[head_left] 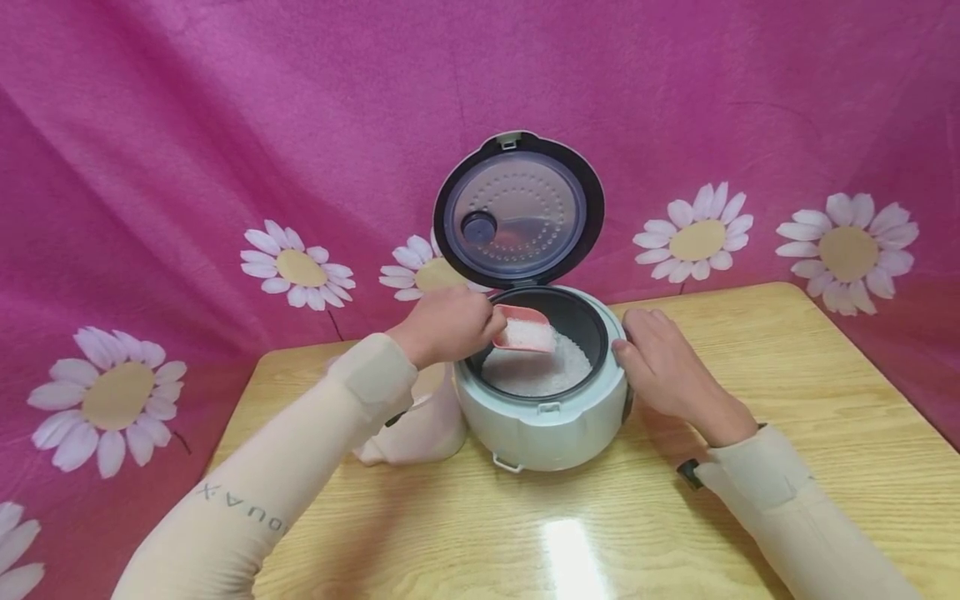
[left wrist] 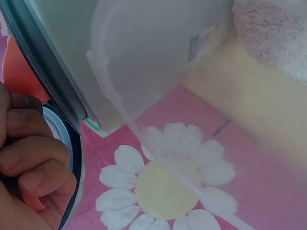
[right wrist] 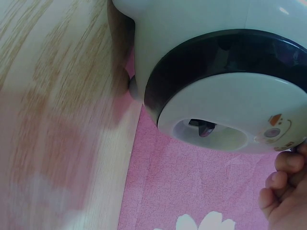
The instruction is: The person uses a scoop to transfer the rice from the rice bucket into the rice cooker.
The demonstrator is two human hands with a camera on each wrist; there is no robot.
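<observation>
A person's left hand (head_left: 450, 325) grasps a red scoop (head_left: 525, 329) loaded with rice above the open pot (head_left: 588, 321) of a pale rice cooker (head_left: 536, 437). The scoop lies just to the right of that hand, its long axis running roughly left to right and its mouth toward the pot's middle, over the white rice (head_left: 562, 367) at the bottom. The left hand is the nearer one; the right hand (head_left: 667, 362) holds the cooker's right edge, thumb at the rim, across the opening from the scoop. The lid (head_left: 517, 212) stands raised behind, and a pale tub (head_left: 423, 433) sits beside the cooker on the wooden table (head_left: 465, 533). The left wrist view reveals what the sleeve (head_left: 300, 450) largely hides from the head camera: a heap of grains (left wrist: 273, 38), apparently inside the see-through tub. The right wrist view alone shows the cooker's side panel (right wrist: 216, 96), with an oval recess (right wrist: 211, 134) and a small printed face (right wrist: 276, 132) near the right fingertips.
</observation>
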